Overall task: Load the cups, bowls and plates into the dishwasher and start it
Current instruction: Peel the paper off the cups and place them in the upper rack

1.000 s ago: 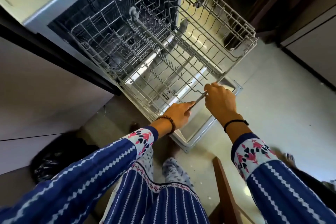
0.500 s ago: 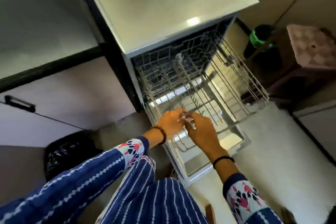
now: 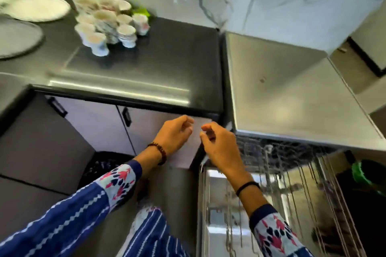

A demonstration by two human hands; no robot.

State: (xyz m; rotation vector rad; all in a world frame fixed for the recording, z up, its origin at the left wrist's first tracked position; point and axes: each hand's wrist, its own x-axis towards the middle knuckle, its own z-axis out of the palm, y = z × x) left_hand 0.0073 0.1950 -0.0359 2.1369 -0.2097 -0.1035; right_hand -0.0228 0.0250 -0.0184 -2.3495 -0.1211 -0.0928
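Observation:
Several patterned white cups [image 3: 110, 25] stand clustered on the dark countertop [image 3: 167, 58] at the upper left. White plates [image 3: 39, 7] lie beside them, and a grey round plate [image 3: 16, 37] sits at the far left edge. The dishwasher [image 3: 292, 100] stands at the right with its wire rack [image 3: 313, 183] pulled out and nothing visible in it. My left hand [image 3: 173, 133] and my right hand [image 3: 219, 144] hover close together in front of the cabinet, below the counter edge. The fingers of both are loosely curled and hold nothing. The view is motion-blurred.
Cabinet doors with black handles [image 3: 126, 117] run under the counter. A black bin bag [image 3: 104, 165] sits on the floor at the left of my legs. The open dishwasher door [image 3: 219, 215] lies low at the right, and a dark bin with a green rim [image 3: 363, 173] stands beyond the rack.
My hands have let go of the rack's front wire and risen to the left, toward the counter. The view has swung up, bringing the cups and plates into sight.

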